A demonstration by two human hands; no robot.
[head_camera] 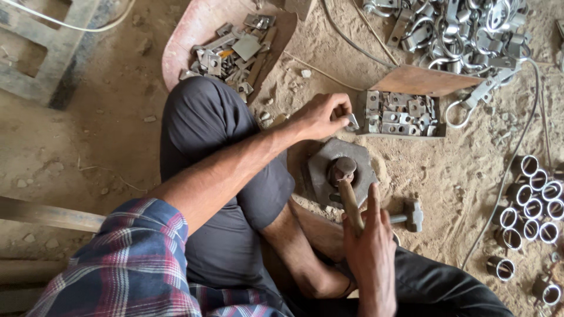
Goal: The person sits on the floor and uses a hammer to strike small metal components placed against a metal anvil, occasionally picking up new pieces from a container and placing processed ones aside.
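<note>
- The left hand (317,117) pinches a small metal piece (352,122) just above the tray of similar pieces (399,114).
- The right hand (370,240) grips a hammer (346,188), its head resting on the steel block (341,170) on the sandy floor.
- Likely step: loading; the piece needs seating on the block.

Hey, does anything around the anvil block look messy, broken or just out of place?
Nothing looks broken. Small metal plates spill loosely over the reddish pan, and a second hammer lies in the sand beside the right hand, which grips a wooden-handled hammer.
</note>
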